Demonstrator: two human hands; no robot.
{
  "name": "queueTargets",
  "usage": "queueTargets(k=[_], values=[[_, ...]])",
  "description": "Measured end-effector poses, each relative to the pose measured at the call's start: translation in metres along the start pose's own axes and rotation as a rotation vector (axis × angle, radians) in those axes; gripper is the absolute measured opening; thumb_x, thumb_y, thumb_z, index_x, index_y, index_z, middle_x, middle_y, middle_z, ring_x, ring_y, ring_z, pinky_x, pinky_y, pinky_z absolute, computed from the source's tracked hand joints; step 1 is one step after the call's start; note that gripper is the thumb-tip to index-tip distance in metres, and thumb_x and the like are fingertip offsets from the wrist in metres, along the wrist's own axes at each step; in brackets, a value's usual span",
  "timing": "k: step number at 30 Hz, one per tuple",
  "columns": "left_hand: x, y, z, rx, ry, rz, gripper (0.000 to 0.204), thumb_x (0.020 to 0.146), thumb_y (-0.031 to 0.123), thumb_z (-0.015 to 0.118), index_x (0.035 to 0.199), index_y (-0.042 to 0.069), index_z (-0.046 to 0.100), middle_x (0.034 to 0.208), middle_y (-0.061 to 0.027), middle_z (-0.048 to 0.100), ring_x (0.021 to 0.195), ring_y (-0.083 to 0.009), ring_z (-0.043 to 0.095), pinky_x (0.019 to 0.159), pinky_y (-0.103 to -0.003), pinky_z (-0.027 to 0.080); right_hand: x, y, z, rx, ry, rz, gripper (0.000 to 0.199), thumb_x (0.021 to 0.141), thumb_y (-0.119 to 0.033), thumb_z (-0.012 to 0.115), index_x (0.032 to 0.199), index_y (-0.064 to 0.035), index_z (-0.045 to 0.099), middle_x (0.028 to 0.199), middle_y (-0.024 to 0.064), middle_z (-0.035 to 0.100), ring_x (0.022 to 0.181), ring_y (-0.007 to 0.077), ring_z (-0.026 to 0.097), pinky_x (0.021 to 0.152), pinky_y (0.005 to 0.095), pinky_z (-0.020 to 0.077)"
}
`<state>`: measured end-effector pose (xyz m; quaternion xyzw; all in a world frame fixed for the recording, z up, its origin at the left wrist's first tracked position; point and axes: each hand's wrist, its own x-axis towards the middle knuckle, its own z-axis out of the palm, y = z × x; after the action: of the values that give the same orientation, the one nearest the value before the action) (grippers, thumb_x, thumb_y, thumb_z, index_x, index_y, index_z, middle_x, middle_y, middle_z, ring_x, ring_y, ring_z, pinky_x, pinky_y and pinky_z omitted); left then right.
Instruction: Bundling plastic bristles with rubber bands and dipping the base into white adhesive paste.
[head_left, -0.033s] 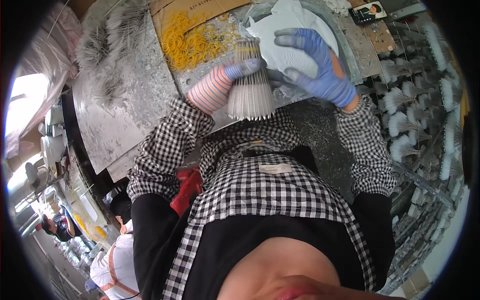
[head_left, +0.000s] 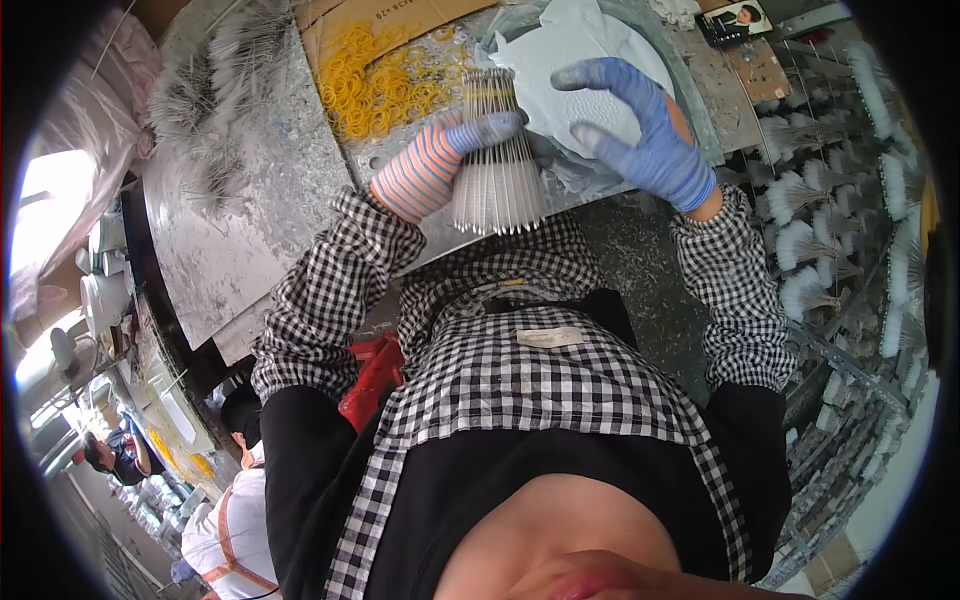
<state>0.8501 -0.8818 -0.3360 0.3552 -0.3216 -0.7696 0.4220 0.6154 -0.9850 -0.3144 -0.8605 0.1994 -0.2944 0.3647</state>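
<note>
L hand (head_left: 440,165) in striped glove grips bundle of white sticks (head_left: 497,160) upright at near edge of table (head_left: 250,230); R hand (head_left: 640,125), blue glove, spread wide, flat on white cloth (head_left: 560,50) just beside bundle; yellow rubber bands (head_left: 385,80) behind

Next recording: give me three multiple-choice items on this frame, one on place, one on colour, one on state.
1. Where do the yellow rubber bands lie?
A. on flattened brown cardboard beyond the hands
B. in a bucket
C. on the floor

2. What colour is the glove on the right hand?
A. red
B. blue
C. green

3. What does the left hand do?
A. hangs empty
B. grips the banded bundle of thin white sticks
C. holds scissors

Answers: 1 A, bands spread over cardboard; 2 B, glove is blue; 3 B, fingers wrap the bundle.
</note>
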Motion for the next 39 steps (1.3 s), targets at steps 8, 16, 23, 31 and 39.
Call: queueTargets(k=[8,16,23,31,39], values=[[0.015,0.002,-0.017,0.19,0.089,0.022,0.045,0.086,0.023,0.079,0.12,-0.001,0.064,0.108,-0.0099,0.071,0.098,-0.0172,0.069,0.09,-0.032,0.057,0.006,-0.016,0.024,0.015,-0.192,0.419,0.045,0.079,-0.036,0.085,0.106,-0.006,0.064,0.095,0.0019,0.066,0.088,0.013,0.065,0.083,0.0307,0.0554],[0.016,0.001,-0.025,0.072,0.047,-0.02,0.04,0.084,0.011,0.075,0.119,-0.003,0.061,0.105,-0.0104,0.07,0.098,-0.0182,0.07,0.089,-0.031,0.058,0.001,-0.001,0.038,0.238,-0.142,0.465,0.05,0.076,-0.034,0.085,0.111,-0.003,0.067,0.097,0.0072,0.071,0.089,0.0186,0.069,0.085,0.0332,0.0563],[0.02,-0.014,-0.041,0.786,0.01,0.366,0.034,0.084,0.006,0.071,0.116,-0.003,0.062,0.101,-0.0096,0.071,0.092,-0.0183,0.07,0.085,-0.031,0.059,0.0,-0.005,0.043,-0.008,-0.092,0.385,0.032,0.078,-0.011,0.078,0.107,-0.0032,0.067,0.098,0.0064,0.07,0.09,0.0165,0.069,0.087,0.0308,0.0564],[0.04,0.001,-0.006,0.273,0.34,0.217,0.044,0.079,0.004,0.069,0.122,-0.002,0.061,0.107,-0.0105,0.07,0.096,-0.0196,0.069,0.088,-0.032,0.057,0.004,-0.006,0.025,-0.276,-0.036,0.253,0.031,0.08,-0.026,0.077,0.106,-0.0109,0.073,0.086,0.0063,0.073,0.077,0.0211,0.072,0.076,0.0342,0.0579],[0.086,0.029,0.017,0.26,0.166,0.347,0.047,0.084,0.015,0.076,0.126,-0.002,0.062,0.101,-0.0099,0.072,0.093,-0.0205,0.069,0.084,-0.034,0.055,0.002,0.034,-0.004,-0.137,-0.03,0.418,0.047,0.082,-0.03,0.083,0.122,-0.0103,0.069,0.091,0.005,0.074,0.087,0.0157,0.07,0.084,0.0314,0.0565]])
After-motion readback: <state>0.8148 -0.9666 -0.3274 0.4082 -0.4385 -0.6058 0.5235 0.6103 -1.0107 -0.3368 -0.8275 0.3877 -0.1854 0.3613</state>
